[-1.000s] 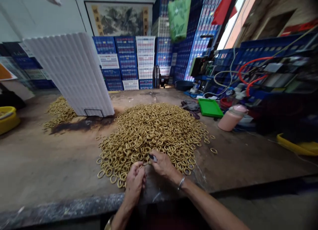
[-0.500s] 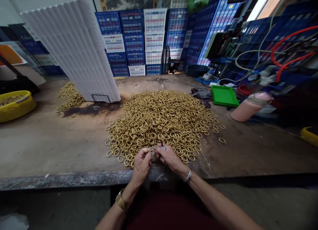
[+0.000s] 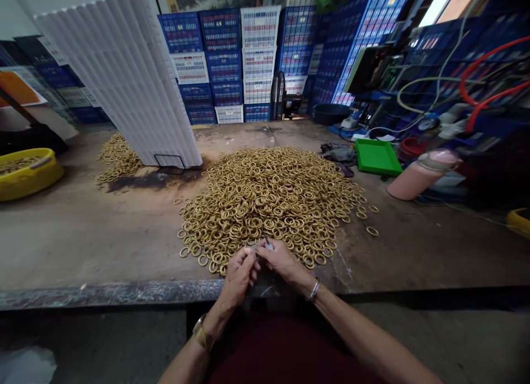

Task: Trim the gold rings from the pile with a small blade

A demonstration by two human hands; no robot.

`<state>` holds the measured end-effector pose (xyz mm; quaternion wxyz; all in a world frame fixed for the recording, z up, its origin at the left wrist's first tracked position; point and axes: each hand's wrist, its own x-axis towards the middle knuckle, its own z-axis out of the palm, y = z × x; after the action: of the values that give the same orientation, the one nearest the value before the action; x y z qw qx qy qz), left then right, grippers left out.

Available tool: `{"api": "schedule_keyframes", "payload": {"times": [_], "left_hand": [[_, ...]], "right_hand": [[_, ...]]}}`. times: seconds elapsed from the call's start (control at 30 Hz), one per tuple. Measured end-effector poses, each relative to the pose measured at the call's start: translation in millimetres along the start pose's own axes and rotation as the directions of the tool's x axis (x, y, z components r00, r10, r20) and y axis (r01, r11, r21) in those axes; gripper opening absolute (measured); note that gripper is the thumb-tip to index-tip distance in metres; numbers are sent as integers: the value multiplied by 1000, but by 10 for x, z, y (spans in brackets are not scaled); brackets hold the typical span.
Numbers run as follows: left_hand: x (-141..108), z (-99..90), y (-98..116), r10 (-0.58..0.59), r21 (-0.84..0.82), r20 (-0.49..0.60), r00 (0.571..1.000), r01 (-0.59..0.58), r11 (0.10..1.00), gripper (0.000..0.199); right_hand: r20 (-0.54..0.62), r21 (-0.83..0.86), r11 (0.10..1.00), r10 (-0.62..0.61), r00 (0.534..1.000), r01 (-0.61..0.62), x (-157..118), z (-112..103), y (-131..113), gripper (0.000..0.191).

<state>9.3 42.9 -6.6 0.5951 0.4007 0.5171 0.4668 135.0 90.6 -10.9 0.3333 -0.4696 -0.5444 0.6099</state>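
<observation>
Both my hands meet at the near edge of a large heap of brass-coloured metal rings (image 3: 269,196). My left hand (image 3: 239,273) is closed, thumb and forefinger pinched on what seems to be one ring, mostly hidden by the fingers. Beside it, my right hand (image 3: 279,259) is closed around a small grey tool (image 3: 269,245) whose dark end sticks up past the fingers; its exact kind cannot be made out. The fingertips of the two hands touch or nearly touch.
A tall white corrugated stack (image 3: 124,80) stands on the worktable (image 3: 103,240) at left, by a smaller ring pile (image 3: 120,160) and a yellow basin (image 3: 31,177). At right are a green tray (image 3: 377,156) and a pink bottle (image 3: 422,175). Crates (image 3: 219,63) line the back.
My left hand's fingertips have moved closer to the right's, and the ring seen between them is now mostly covered. The tool has shifted slightly left. The whole view has tilted a little.
</observation>
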Motion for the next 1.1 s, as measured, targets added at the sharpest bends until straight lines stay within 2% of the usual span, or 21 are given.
{"api": "schedule_keyframes", "payload": {"times": [0.23, 0.33, 0.4, 0.47, 0.53, 0.6, 0.67, 0.87, 0.97, 1.03, 1.1], "left_hand": [[-9, -8, -57, 56, -84, 37, 998, -53, 995, 32], [-14, -6, -78, 58, -122, 30, 998, -54, 991, 30], [-15, -8, -72, 49, -140, 10, 999, -47, 989, 30], [-12, -13, -59, 46, -156, 0, 999, -45, 987, 30], [-7, -19, -51, 58, -166, 2, 998, -57, 985, 29], [-1, -23, -55, 74, -160, -1, 997, -74, 984, 28], [1, -25, -68, 86, -145, -9, 996, -86, 986, 29], [-1, -62, -98, 110, -88, 23, 994, -107, 990, 29], [-10, -93, -104, 139, -48, 44, 989, -137, 989, 29], [-36, -98, -93, 134, -73, 48, 990, -130, 989, 29], [-81, -83, -56, 103, -163, 70, 992, -91, 982, 28]], "right_hand": [[18, 67, 998, -7, 1000, 6, -14, -5, -51, 25], [-35, -36, 999, -25, 999, 24, -16, -23, -60, 21], [-78, -158, 985, -85, 993, 72, -30, -38, -66, 18], [-57, -317, 937, -172, 983, 146, -56, -49, -66, 15], [34, -465, 851, -258, 966, 243, -87, -51, -51, 14], [119, -558, 762, -319, 940, 329, -111, -47, -22, 14], [160, -606, 707, -342, 926, 366, -122, -40, 11, 14], [192, -657, 656, -331, 924, 372, -116, -34, 36, 13], [248, -656, 650, -294, 923, 383, -108, -47, 18, 14], [275, -674, 640, -245, 930, 369, -100, -66, 16, 15], [235, -735, 604, -201, 951, 309, -87, -91, 26, 16]]}}
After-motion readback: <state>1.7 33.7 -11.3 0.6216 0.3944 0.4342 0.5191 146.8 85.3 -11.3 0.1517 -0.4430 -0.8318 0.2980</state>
